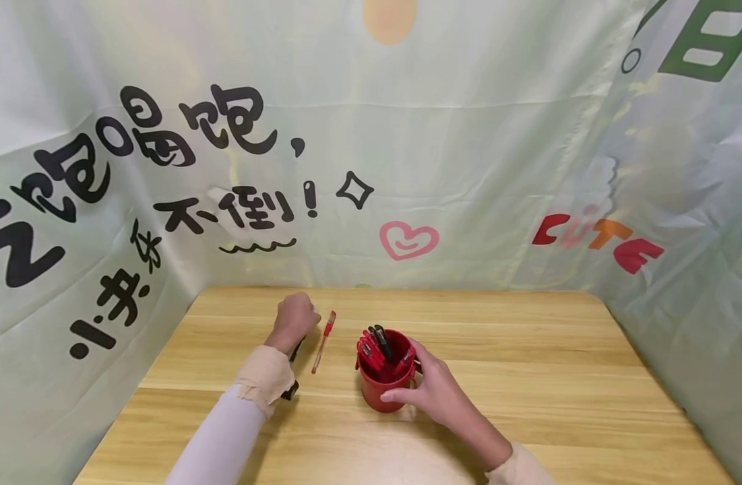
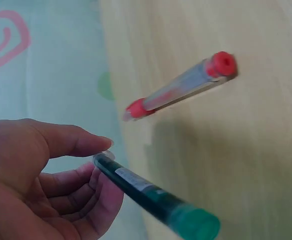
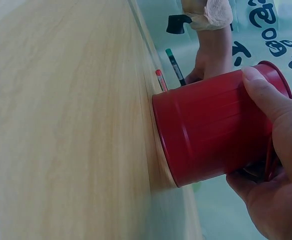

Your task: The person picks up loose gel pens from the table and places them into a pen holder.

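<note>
My left hand (image 1: pixel 294 318) holds a dark green pen (image 2: pixel 153 197) by its tip, between thumb and curled fingers, at the far left of the wooden table (image 1: pixel 528 350). In the right wrist view the green pen (image 3: pixel 175 65) sticks out below that hand. A red pen (image 1: pixel 323 341) lies flat on the table just right of the hand; the red pen (image 2: pixel 183 87) is untouched. My right hand (image 1: pixel 434 391) grips a red metal cup (image 1: pixel 385 384) from its right side, thumb on the wall of the cup (image 3: pixel 211 127). Several red and black pens (image 1: pixel 379 347) stand inside.
A printed cloth backdrop (image 1: pixel 371 168) with black characters and a pink heart rises close behind and on both sides of the table. Bare wood lies to the right of the cup and along the near edge.
</note>
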Available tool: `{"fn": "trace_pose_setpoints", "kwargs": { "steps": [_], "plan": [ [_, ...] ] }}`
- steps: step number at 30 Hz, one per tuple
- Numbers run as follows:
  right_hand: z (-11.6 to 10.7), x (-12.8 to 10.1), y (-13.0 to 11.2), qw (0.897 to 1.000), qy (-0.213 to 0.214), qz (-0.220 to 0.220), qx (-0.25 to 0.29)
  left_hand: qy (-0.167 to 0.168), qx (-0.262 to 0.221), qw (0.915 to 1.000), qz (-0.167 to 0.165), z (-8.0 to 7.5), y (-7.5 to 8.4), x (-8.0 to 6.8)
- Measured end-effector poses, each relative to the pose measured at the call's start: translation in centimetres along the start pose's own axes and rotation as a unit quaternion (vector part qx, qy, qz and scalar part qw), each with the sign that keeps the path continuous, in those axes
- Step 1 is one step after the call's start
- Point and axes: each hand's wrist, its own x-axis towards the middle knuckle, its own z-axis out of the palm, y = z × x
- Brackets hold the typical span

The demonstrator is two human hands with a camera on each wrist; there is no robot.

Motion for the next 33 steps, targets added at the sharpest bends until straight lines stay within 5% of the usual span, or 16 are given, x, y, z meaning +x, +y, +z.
{"fn": "trace_pose_setpoints", "kwargs": {
  "steps": [8,14,33],
  "plan": [
    [0.0,-0.1,0.0,1.000,0.003,-0.008,-0.007,0.028,-0.026,0.9990,-0.023,-1.4,0.9,-0.1],
    [-0.1,0.0,0.0,1.000,0.005,0.001,-0.009,0.076,-0.032,0.9965,0.009,-2.3,2.5,-0.2],
    [-0.1,-0.1,0.0,1.000,-0.002,0.001,0.001,0.147,-0.093,0.9812,0.083,-7.0,8.9,-3.1]
  ]
}}
